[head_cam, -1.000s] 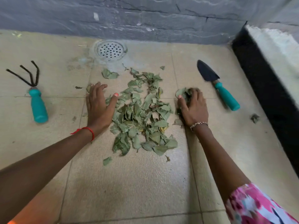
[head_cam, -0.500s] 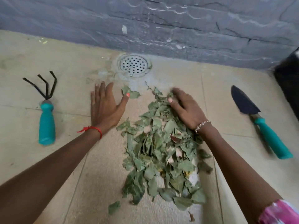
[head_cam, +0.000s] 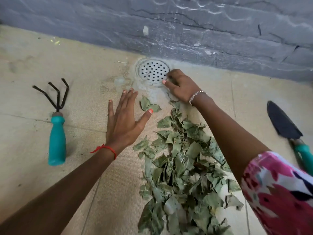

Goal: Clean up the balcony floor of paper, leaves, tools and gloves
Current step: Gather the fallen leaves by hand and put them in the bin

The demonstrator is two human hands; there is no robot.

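Note:
A pile of dry green leaves [head_cam: 183,167] lies on the beige floor tiles, running from the middle toward the bottom edge. My left hand [head_cam: 123,122] rests flat on the floor, fingers spread, its thumb touching a loose leaf [head_cam: 149,105] beyond the pile. My right hand [head_cam: 181,85] is at the right rim of the round drain cover [head_cam: 153,72], fingers curled with the tips on the floor; what lies under them is hidden. A teal-handled hand rake [head_cam: 56,133] lies at the left. A teal-handled trowel [head_cam: 284,124] lies at the right, partly behind my sleeve.
A grey stone wall [head_cam: 186,31] runs along the far side, just behind the drain. Small bits of debris [head_cam: 56,41] lie by the wall at the far left. My pink patterned sleeve [head_cam: 277,192] covers the lower right corner.
My right hand has moved off the top of the leaf pile and forward to the drain. The left hand has stayed flat at the pile's left. The view has moved closer to the wall.

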